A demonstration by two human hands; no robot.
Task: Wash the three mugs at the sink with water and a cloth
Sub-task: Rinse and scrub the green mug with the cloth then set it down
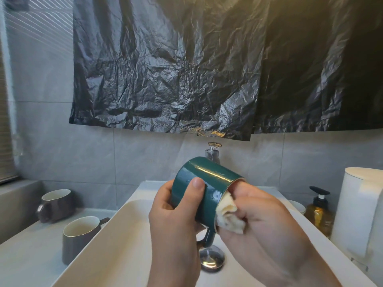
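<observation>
Overhead, a wide black plastic sheet [186, 69] hangs on the grey tiled wall. Under it is the white sink [116, 241], and at its right side stands a tall white cylinder [356, 214]. Both hands are over the basin. The left hand [176, 220] is wrapped around the body of the green mug [207, 183], thumb on top. This mug is in the air above the drain stopper [211, 259], turned on its side, mouth to the right and handle pointing down. The right hand [259, 220] has its fingers curled tight on a pale cloth [228, 216], which is pushed against the mug's mouth. On the counter left of the sink, a grey mug [78, 241] and a dark brown mug [56, 206] stand upright, a little apart. An amber pump bottle [319, 212] stands beside the cylinder. The tap [213, 152] is partly hidden behind the green mug.
</observation>
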